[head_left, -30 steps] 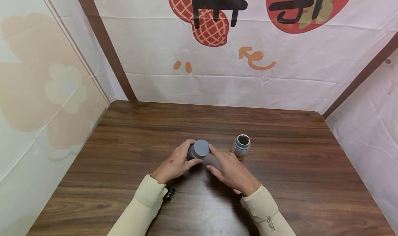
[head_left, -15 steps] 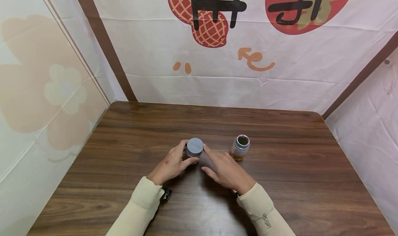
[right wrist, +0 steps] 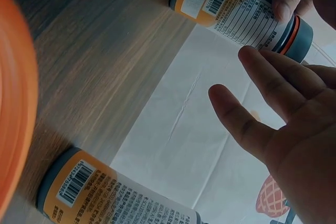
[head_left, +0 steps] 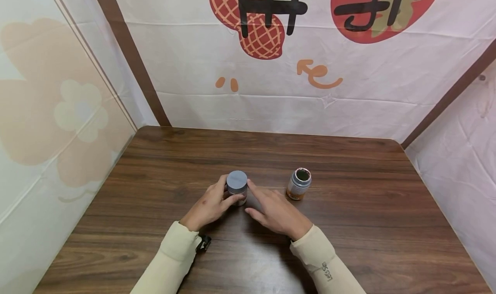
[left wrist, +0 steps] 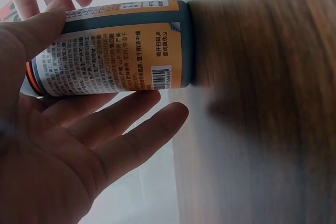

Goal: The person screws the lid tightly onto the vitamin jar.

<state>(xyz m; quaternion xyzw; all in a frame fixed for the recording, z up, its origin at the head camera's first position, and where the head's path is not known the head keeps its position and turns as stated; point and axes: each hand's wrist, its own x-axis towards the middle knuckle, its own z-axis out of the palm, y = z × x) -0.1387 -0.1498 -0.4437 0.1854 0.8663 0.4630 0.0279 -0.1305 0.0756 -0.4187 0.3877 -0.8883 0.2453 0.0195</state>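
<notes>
A supplement bottle [head_left: 237, 185] with a grey-blue cap stands upright on the table. My left hand [head_left: 208, 208] holds it with thumb and fingers around its upper part. The left wrist view shows the bottle's orange and white label [left wrist: 121, 51], with two fingers stretched out beside it. My right hand [head_left: 277, 210] is at the bottle's right side, fingers extended, the index fingertip at the cap's edge. In the right wrist view, these fingers [right wrist: 257, 77] hold nothing. A second bottle [head_left: 298, 186], uncapped with a dark mouth, stands behind the right hand.
The brown wooden table [head_left: 364, 208] extends on all sides, with a printed white curtain [head_left: 232, 109] behind it. A blurred orange round thing [right wrist: 13, 98] is close to the right wrist camera; its kind is unclear.
The capped bottle has shifted left and gone from leaning to upright. Both hands have moved left along with it. The uncapped bottle has stayed in place.
</notes>
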